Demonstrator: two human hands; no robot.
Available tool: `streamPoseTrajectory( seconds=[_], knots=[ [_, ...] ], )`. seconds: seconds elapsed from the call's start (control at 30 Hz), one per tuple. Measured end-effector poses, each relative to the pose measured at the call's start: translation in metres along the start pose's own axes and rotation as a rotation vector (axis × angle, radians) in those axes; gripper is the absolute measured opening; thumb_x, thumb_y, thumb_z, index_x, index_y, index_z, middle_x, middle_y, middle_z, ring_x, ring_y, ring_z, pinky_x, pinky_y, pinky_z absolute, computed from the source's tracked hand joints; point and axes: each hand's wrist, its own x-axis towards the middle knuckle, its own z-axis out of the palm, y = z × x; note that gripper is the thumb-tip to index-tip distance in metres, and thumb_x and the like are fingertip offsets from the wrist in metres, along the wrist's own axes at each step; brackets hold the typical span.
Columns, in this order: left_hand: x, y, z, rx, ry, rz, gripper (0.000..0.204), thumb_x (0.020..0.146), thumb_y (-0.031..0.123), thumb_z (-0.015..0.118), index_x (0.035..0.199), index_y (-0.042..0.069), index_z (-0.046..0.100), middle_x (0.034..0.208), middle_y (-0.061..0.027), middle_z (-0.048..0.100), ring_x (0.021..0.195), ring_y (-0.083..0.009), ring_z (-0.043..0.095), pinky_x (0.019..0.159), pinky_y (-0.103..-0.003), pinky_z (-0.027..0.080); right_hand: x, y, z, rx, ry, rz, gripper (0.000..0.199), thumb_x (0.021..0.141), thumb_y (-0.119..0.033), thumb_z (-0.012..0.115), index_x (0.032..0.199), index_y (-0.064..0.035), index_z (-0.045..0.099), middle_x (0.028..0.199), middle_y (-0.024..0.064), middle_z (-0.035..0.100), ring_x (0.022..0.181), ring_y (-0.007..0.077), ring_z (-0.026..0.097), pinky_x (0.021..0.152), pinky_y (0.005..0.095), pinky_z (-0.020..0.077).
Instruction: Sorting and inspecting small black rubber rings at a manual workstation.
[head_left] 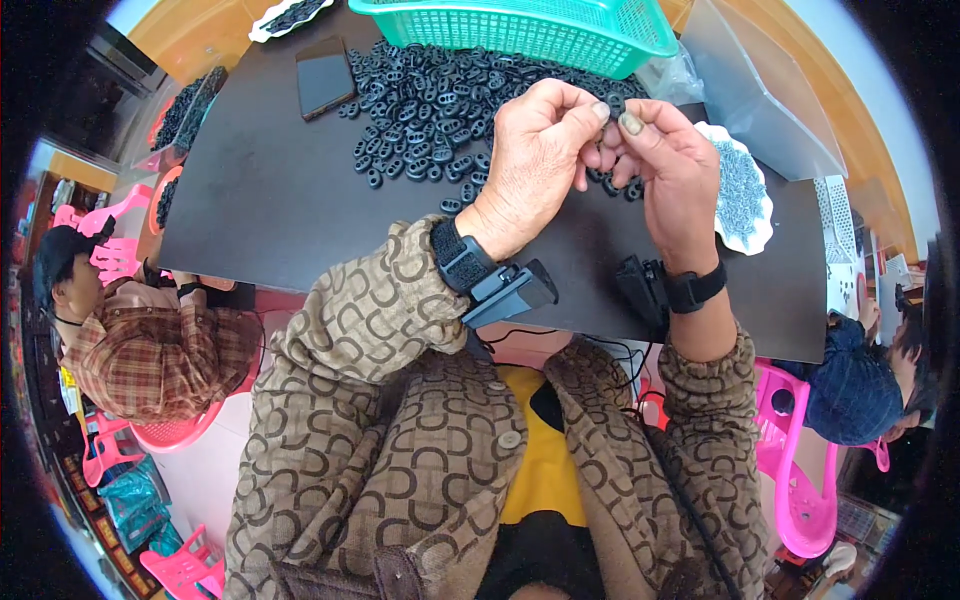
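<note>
Above the far side of the dark table (290,190), my left hand (535,150) and my right hand (672,175) meet fingertip to fingertip. Between their thumbs and fingers they pinch one small black piece (616,104), mostly covered, which looks like the two-hole oval cord locks on the table. A spread-out heap of these black cord locks (425,115) lies beyond and to the left of my hands, a few partly hidden under them. To the right of my right hand stands a white wavy-rimmed dish (764,222) full of tiny silvery-grey parts, probably springs.
A green basket (520,32) stands at the back, near a clear plastic bag (675,78) and a translucent box (770,100). A phone (325,78) lies left of the heap. People sit left (150,345) and right (855,385); a pink chair (800,480) is at right.
</note>
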Motion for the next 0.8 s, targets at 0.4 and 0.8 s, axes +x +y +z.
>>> streamPoseTrajectory(
  seconds=[0.4, 0.8],
  knots=[
    [-0.001, 0.001, 0.003, -0.012, 0.002, 0.020, 0.020, 0.123, 0.019, 0.077, 0.124, -0.001, 0.080, 0.097, -0.0053, 0.080, 0.080, -0.0110, 0.075, 0.062, -0.028, 0.059, -0.001, 0.000, -0.002, -0.057, 0.022, -0.022, 0.020, 0.121, -0.017, 0.074, 0.127, 0.0011, 0.080, 0.103, 0.0047, 0.083, 0.082, 0.0092, 0.074, 0.069, 0.0236, 0.0566],
    [0.009, 0.005, -0.004, -0.120, -0.142, -0.066, 0.016, 0.120, 0.010, 0.081, 0.125, -0.005, 0.080, 0.102, -0.0099, 0.085, 0.080, -0.0125, 0.079, 0.062, -0.027, 0.063, -0.006, -0.013, -0.010, -0.102, 0.015, -0.055, 0.023, 0.119, -0.019, 0.071, 0.116, 0.0022, 0.081, 0.094, 0.0047, 0.080, 0.073, 0.0085, 0.068, 0.064, 0.0235, 0.0499]
  ],
)
